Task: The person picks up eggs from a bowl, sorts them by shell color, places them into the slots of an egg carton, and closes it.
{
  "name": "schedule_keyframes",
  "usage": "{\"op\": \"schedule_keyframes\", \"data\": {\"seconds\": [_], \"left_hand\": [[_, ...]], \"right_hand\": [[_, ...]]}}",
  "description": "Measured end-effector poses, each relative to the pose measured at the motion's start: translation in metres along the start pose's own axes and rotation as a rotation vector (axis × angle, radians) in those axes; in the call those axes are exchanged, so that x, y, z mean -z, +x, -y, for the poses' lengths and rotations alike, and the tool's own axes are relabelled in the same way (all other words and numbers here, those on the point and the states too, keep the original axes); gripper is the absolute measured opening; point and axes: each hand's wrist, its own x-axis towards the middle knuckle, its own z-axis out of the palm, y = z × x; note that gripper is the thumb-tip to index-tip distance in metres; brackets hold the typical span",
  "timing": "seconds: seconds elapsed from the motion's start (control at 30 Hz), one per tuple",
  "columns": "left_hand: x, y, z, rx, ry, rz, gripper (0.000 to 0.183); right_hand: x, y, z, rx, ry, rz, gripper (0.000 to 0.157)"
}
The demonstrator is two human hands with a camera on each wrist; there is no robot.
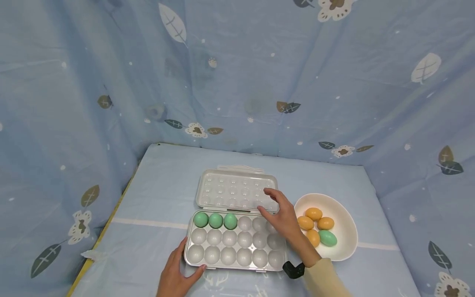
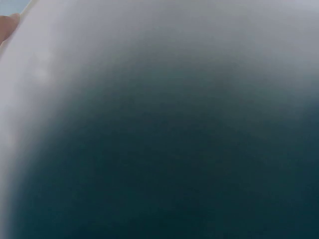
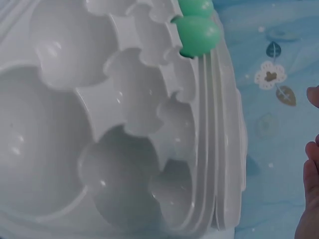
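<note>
A white plastic egg box [image 1: 237, 269] lies unfolded on the table, its clear dimpled lid [image 1: 237, 189] turned back behind it. Three green eggs [image 1: 215, 220] sit in the back row at the left end; the other cups hold nothing. At the front left corner my left hand [image 1: 177, 272] grips the box, thumb on the front edge and fingers along the left side. Over the back right cups hovers my right hand [image 1: 282, 216], thumb and fingers apart with nothing between them. The left wrist view is mostly dark blur, with a fingertip [image 2: 7, 26] at its upper left.
A white bowl [image 1: 346, 218] stands right of the box, beside my right forearm. Inside it are several orange eggs [image 1: 313, 213] and one green egg [image 1: 328, 238]. Light blue patterned cloth covers the table [image 1: 156, 185], and matching curtains [image 1: 237, 74] enclose its back and sides.
</note>
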Motion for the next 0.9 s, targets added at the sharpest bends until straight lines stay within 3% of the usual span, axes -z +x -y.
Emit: {"op": "schedule_keyframes", "data": {"seconds": [0.2, 0.57, 0.9], "left_hand": [[0.003, -0.002, 0.004, 0.026, 0.028, 0.005, 0.110], [-0.001, 0.000, 0.004, -0.003, 0.005, 0.001, 0.110], [-0.001, 0.001, 0.001, -0.012, -0.020, -0.016, 0.110]], "right_hand": [[0.015, 0.003, -0.003, -0.035, -0.027, -0.006, 0.059], [0.059, -0.009, -0.021, -0.086, -0.139, -0.035, 0.058], [0.102, -0.032, -0.036, -0.299, -0.246, 0.058, 0.057]]}}
